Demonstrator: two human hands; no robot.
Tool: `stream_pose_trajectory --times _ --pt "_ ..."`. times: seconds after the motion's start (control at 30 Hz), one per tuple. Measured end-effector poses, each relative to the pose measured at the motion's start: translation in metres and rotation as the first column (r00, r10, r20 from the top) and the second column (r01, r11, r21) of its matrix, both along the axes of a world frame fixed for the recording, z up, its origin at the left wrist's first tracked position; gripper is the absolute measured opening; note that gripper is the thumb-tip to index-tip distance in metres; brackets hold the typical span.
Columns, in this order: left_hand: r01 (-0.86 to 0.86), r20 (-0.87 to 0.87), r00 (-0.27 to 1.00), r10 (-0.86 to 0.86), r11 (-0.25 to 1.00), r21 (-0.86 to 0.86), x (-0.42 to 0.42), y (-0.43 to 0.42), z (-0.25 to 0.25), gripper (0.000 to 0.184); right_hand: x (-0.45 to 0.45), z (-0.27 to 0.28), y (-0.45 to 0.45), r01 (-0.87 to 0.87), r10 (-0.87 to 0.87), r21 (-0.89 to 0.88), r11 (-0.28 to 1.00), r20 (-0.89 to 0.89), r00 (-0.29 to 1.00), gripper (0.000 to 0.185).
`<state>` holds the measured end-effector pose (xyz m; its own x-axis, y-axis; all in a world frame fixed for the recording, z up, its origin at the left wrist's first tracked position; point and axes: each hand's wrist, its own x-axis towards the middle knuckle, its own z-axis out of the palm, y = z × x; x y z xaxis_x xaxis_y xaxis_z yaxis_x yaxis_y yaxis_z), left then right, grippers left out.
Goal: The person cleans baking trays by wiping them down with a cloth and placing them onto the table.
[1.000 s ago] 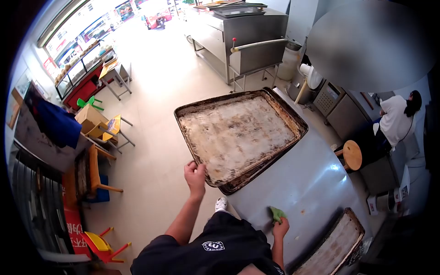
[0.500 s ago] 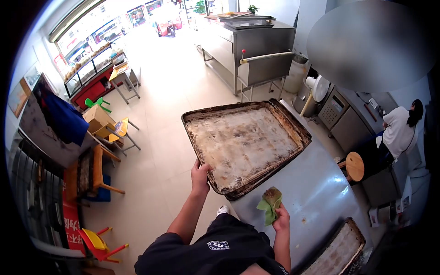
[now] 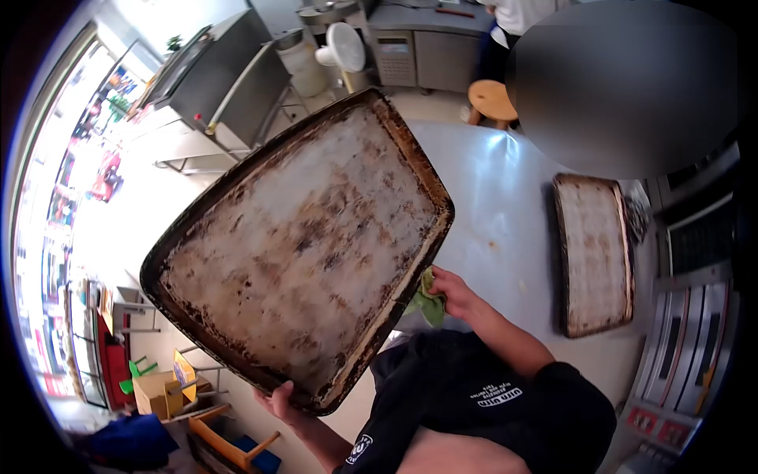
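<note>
- I hold a large, rectangular, dark-rimmed metal baking tray (image 3: 300, 245), scorched brown across its pale grey base, tilted before me and overlapping the edge of a broad, shiny steel table (image 3: 489, 205) in view; whether any of it rests there, I cannot tell.
- My left hand (image 3: 278, 403) is closed on the tray's near rim by the lower corner, thumb over the edge, fingers partly hidden.
- My right hand (image 3: 452, 291) is curled around a crumpled, soft green cloth (image 3: 429, 306) at the tray's right-hand rim; how firmly it presses, if at all, is unclear.
- The tray looks stiff and sturdy, probably weighty for one hand at a corner, and its stained surface may be slick; the raised rim seems the surest hold, ideally at opposite sides.
- A second browned, rectangular metal tray (image 3: 592, 253) lies on the table to my right.
- White lettering (image 3: 497, 397) on my black short-sleeved shirt (image 3: 442, 363) appears upside down, too unclear to read with confidence; a round white badge (image 3: 359, 450) and small red labels (image 3: 673, 433) at far right are likewise illegible.
</note>
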<state>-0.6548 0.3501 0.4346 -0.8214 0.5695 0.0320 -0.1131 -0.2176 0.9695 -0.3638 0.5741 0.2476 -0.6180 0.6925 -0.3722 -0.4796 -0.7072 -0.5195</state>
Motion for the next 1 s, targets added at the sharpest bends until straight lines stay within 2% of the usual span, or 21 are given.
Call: stream_pose_trajectory --times 0.03,0.07,0.17,0.23,0.3,0.33,0.43,0.47,0.5,0.53,0.6,0.7,0.77,0.8,0.87,0.97,1.0 --pt "0.022 -0.058 0.998 -0.022 1.000 -0.004 -0.002 0.005 0.008 0.081 -0.006 -0.004 -0.002 0.002 -0.003 -0.046 0.999 -0.020 1.000 0.052" --pt "0.080 -0.134 0.988 -0.080 0.997 -0.002 -0.002 0.013 0.023 0.073 -0.011 -0.006 -0.003 0.014 -0.015 -0.052 0.999 -0.016 1.000 0.052" --pt "0.122 -0.289 0.946 -0.149 0.986 -0.110 -0.012 0.042 0.001 0.070 -0.030 -0.054 0.013 0.016 -0.012 -0.093 0.996 0.048 0.999 0.049" --pt "0.241 -0.337 0.902 -0.271 0.962 -0.128 -0.007 0.069 0.011 0.074 -0.038 -0.066 0.025 0.011 0.001 -0.121 0.993 0.097 0.995 0.042" --pt "0.244 -0.439 0.850 -0.291 0.956 -0.160 0.014 0.096 0.017 0.072 -0.036 -0.087 0.033 0.002 0.015 -0.139 0.990 0.119 0.993 0.037" --pt "0.248 -0.464 0.832 -0.304 0.952 -0.180 0.019 0.106 0.023 0.072 -0.038 -0.089 0.032 0.012 0.003 -0.133 0.991 0.110 0.994 0.032" --pt "0.242 -0.510 0.806 -0.301 0.953 -0.180 0.012 0.119 0.018 0.072 -0.028 -0.084 0.018 0.019 -0.026 0.027 0.999 0.286 0.958 0.028" --pt "0.230 -0.545 0.787 -0.290 0.957 -0.177 0.012 0.123 0.019 0.072 -0.026 -0.078 0.008 0.172 -0.170 0.038 0.984 0.457 0.873 0.029" --pt "0.229 -0.540 0.788 -0.296 0.955 -0.190 0.007 0.125 0.015 0.073 -0.022 -0.075 0.000 0.321 -0.305 0.086 0.943 0.608 0.733 0.029" --pt "0.224 -0.542 0.782 -0.307 0.951 -0.215 0.006 0.125 0.017 0.073 -0.015 -0.074 -0.002 0.376 -0.409 0.200 0.905 0.655 0.636 0.032" --pt "0.226 -0.550 0.778 -0.304 0.952 -0.207 0.006 0.125 0.018 0.074 -0.001 -0.072 0.005 0.445 -0.610 0.438 0.781 0.686 0.396 0.037" --pt "0.260 -0.562 0.774 -0.292 0.956 -0.139 0.010 0.126 0.021 0.075 -0.031 -0.012 0.023 0.214 -0.788 0.815 0.538 0.398 0.470 0.046" --pt "0.291 -0.562 0.772 -0.297 0.951 -0.104 0.021 0.128 0.039 0.075 -0.071 0.074 0.016 -0.111 -0.822 0.983 0.148 0.185 0.539 0.053" --pt "0.289 -0.607 0.737 -0.297 0.950 -0.114 0.025 0.129 0.043 0.076 -0.094 0.096 0.011 -0.183 -0.776 0.983 -0.008 0.109 0.621 0.051" --pt "0.285 -0.692 0.659 -0.294 0.949 -0.132 0.027 0.131 0.052 0.076 -0.139 0.126 0.004 -0.305 -0.635 0.913 -0.272 0.068 0.770 0.056" --pt "0.210 -0.776 0.542 -0.321 0.947 -0.244 0.030 0.124 0.053 0.075 -0.156 0.154 0.034 -0.242 -0.626 0.843 -0.480 -0.136 0.768 0.060" --pt "0.214 -0.783 0.538 -0.312 0.949 -0.231 0.031 0.124 0.049 0.074 -0.156 0.168 0.053 -0.235 -0.653 0.854 -0.464 -0.150 0.743 0.058"
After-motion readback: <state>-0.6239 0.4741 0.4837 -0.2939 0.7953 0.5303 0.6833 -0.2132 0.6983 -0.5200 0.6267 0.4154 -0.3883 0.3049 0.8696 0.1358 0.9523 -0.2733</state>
